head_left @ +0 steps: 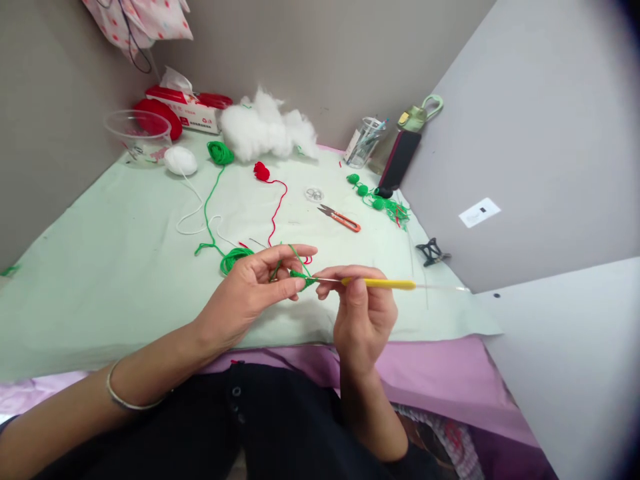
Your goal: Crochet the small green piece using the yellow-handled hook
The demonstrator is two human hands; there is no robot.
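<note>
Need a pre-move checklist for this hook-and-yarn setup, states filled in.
1. Yellow-handled slim metal hook held in right grip: ok.
2. Small green crocheted yarn piece pinched in left grip: ok.
3. Hook tip caught in a stitch: cannot tell, too small.
4. Orange-handled metal snips apart from both grips: ok.
5. Thin red yarn strand clear of left grip: cannot tell, strand runs behind it.

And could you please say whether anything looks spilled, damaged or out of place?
Nothing looks spilled or damaged. The untidiest spot is the tangle of green threads right of the orange-handled snips, its strands in a loose jumble; the green piece in the left hand and the hook in the right hand show nothing odd.
</note>
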